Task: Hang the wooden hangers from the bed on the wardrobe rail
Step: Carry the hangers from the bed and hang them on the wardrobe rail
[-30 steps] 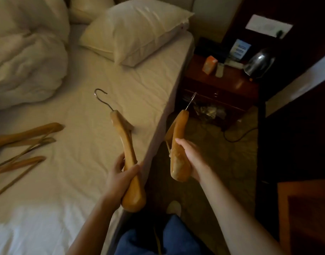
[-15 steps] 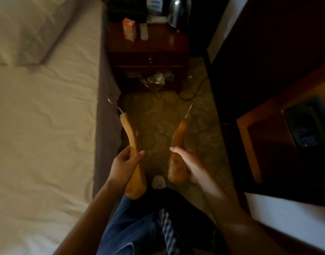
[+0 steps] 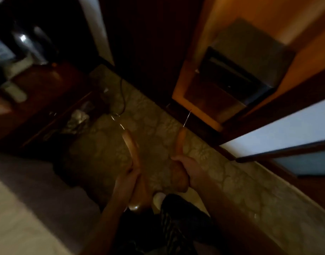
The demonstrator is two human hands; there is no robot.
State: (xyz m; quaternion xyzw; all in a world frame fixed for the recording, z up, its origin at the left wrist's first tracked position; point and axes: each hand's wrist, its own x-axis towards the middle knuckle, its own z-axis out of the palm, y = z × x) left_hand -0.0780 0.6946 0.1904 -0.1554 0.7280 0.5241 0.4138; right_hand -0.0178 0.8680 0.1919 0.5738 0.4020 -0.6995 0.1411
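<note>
I hold one wooden hanger in each hand over the patterned carpet. My left hand [image 3: 125, 186] grips the lower arm of the left hanger [image 3: 133, 151], whose metal hook points up and left. My right hand [image 3: 190, 171] is closed around the right hanger [image 3: 181, 142], its thin hook pointing up toward the open wardrobe [image 3: 200, 57]. The wardrobe's wood interior is lit orange at the upper right. No rail is visible. The bed [image 3: 20, 218] lies at the lower left; the other hangers are out of view.
A dark wooden nightstand [image 3: 47, 92] with a kettle [image 3: 29, 45] stands at the left, a cable trailing on the carpet beside it. A dark safe [image 3: 239, 70] sits on a wardrobe shelf. A white wall panel [image 3: 279, 133] runs along the right. My leg and shoe are below.
My view has swung right from the bed toward the wardrobe, and the picture is blurred. Both hands keep their hangers, which have moved off the bed to above the carpet.
</note>
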